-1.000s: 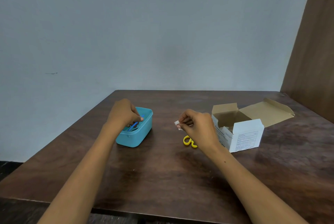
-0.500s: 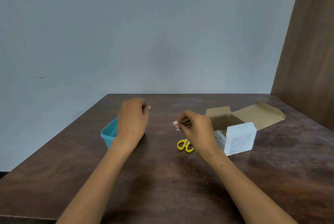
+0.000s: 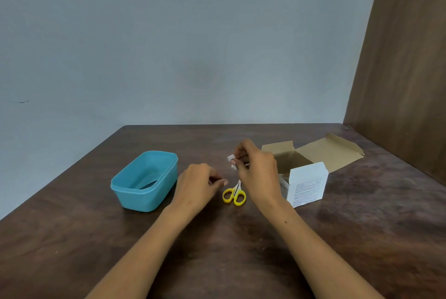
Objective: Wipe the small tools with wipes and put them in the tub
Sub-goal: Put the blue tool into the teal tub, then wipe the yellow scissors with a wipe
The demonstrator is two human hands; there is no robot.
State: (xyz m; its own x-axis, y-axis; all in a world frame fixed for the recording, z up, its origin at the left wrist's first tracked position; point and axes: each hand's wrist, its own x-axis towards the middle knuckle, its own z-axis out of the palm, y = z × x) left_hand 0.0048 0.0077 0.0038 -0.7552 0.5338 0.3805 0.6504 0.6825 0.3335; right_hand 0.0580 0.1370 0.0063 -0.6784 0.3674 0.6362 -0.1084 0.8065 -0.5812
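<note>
A teal plastic tub [image 3: 144, 180] stands on the dark wooden table [image 3: 241, 238], left of centre, with a dark thing lying in its bottom. Small yellow-handled scissors [image 3: 234, 195] lie flat on the table between my hands. My left hand [image 3: 198, 185] hovers just left of the scissors, fingers loosely curled and holding nothing. My right hand [image 3: 258, 173] is raised above the scissors' blades and pinches a small white wipe [image 3: 231, 161] at its fingertips.
An opened white cardboard box [image 3: 306, 182] with its brown flaps spread stands right of my right hand. A wooden panel [image 3: 405, 69] rises along the table's right side, and a grey wall stands behind the far edge.
My left hand left the tub and moved right, to just beside the scissors. The right hand kept hold of the wipe and stayed over the scissors.
</note>
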